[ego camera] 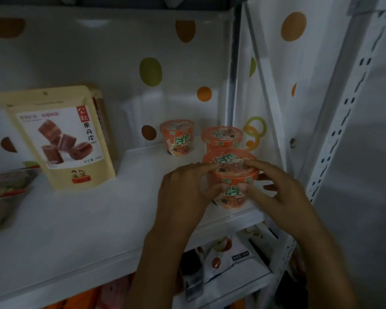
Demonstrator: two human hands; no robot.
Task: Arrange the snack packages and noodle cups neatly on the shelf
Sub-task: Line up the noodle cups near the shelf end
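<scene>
Held by its rim between the fingertips (212,167) of both hands, forefingers over the lid and thumbs pressed on the front wall, the orange film-lidded plastic noodle cup (226,157) is best kept upright and eased back, label forward, I judge. It is at the front right of the white metal shelf (98,215), just ahead of a matching rear cup (222,138). The left hand (183,188) and right hand (283,188) mirror each other, forearms reaching up from below.

Beige pouch (60,137) upright, mid-left. Orange, lidded, centre-right: back cup (177,137), mid cup (222,139), front cup (231,175) lowest, overlapping mid cup.
</scene>
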